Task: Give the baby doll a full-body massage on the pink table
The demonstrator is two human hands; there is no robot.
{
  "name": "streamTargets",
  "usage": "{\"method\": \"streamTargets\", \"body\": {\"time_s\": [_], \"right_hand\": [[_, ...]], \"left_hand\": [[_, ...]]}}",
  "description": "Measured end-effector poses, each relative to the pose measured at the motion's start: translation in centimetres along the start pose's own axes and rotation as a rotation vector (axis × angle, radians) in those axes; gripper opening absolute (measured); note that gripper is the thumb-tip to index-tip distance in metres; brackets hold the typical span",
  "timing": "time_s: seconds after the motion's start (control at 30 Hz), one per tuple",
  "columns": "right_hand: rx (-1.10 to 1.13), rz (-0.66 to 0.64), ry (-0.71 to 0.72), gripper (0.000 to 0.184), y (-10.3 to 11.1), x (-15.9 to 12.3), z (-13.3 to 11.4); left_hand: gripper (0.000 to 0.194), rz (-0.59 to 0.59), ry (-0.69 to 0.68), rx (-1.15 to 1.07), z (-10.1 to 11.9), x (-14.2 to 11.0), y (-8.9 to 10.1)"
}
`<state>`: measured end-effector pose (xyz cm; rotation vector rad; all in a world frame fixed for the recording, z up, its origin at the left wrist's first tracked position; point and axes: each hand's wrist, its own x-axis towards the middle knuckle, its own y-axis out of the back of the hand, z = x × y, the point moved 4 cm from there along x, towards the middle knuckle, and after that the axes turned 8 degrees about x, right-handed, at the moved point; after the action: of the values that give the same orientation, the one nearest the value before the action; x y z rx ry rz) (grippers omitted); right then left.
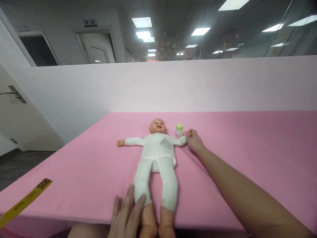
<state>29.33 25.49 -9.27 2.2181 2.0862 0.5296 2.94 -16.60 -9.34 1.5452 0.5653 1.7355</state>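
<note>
A baby doll with a white cloth body lies on its back on the pink-covered table, its head toward the wall and its arms spread out. My right hand reaches in from the right, and its fingers are closed around the doll's small hand. Just beside that grip stands a small baby bottle with a green cap, upright near the doll's shoulder. At the front edge, my left hand is open with its fingers spread, resting against the doll's lower leg on the left.
A yellow printed strip lies across the front left of the table. Behind the table rises a low white wall with glass above it. To the left is a door with a metal handle.
</note>
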Motion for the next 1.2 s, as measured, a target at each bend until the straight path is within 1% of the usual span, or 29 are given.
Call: {"method": "streamTargets", "body": {"time_s": [0.07,0.1,0.23,0.37,0.47,0.53,0.6,0.63,0.67,0.73,0.83,0.9,0.97,1.07,1.13,1.2], "right_hand": [[0.012,-0.006,-0.004,0.078,0.0,-0.1,-0.2],[0.02,-0.009,-0.007,0.083,0.0,-0.2,-0.3],[0.074,-0.02,-0.013,0.095,0.0,-0.6,-0.9],[0.147,-0.025,-0.021,0.097,-0.1,-0.9,-1.7],[0.219,-0.002,-0.001,0.094,-0.2,-1.6,-3.1],[0.312,0.003,0.087,0.087,-0.4,-2.5,-4.8],[0.392,-0.023,0.232,0.078,-1.0,-3.9,-6.9],[0.396,-0.051,0.303,0.074,-1.4,-4.7,-7.9],[0.364,-0.073,0.354,0.07,-1.9,-5.5,-8.8],[0.207,-0.138,0.431,0.059,-3.2,-6.9,-10.1],[-0.111,-0.296,0.6,0.043,-5.2,-8.4,-11.0],[-0.261,-0.373,0.741,0.041,-6.1,-9.0,-11.1],[-0.343,-0.399,0.828,0.042,-6.4,-9.1,-10.9],[-0.384,-0.422,0.848,0.042,-6.4,-9.2,-10.7],[-0.385,-0.451,0.813,0.042,-6.3,-9.4,-10.7],[-0.374,-0.469,0.752,0.044,-6.1,-9.7,-10.9]], "left_hand": [[0.104,-0.008,-0.035,0.012,0.2,0.6,-0.3],[0.107,-0.009,-0.025,0.007,0.3,0.9,-0.3],[0.109,-0.016,0.1,-0.054,0.7,1.5,-0.1],[0.104,0.003,0.151,-0.158,0.4,2.3,0.9],[0.099,0.039,0.186,-0.239,-0.4,3.6,1.8],[0.091,0.05,0.213,-0.308,-1.0,4.7,2.1],[0.082,0.049,0.236,-0.386,-1.5,6.1,2.3],[0.079,0.05,0.251,-0.424,-1.7,6.9,2.3],[0.076,0.051,0.271,-0.461,-1.9,7.8,2.3],[0.071,0.048,0.319,-0.533,-2.3,9.8,2.1],[0.061,0.015,0.394,-0.631,-2.8,13.5,1.5],[0.053,-0.033,0.472,-0.648,-3.4,15.8,0.6],[0.054,-0.099,0.558,-0.694,-4.1,17.8,-0.8],[0.059,-0.187,0.629,-0.82,-5.0,19.8,-3.2],[0.064,-0.256,0.64,-0.921,-5.2,20.5,-4.7],[0.066,-0.299,0.646,-0.993,-5.3,20.9,-5.6]]}}
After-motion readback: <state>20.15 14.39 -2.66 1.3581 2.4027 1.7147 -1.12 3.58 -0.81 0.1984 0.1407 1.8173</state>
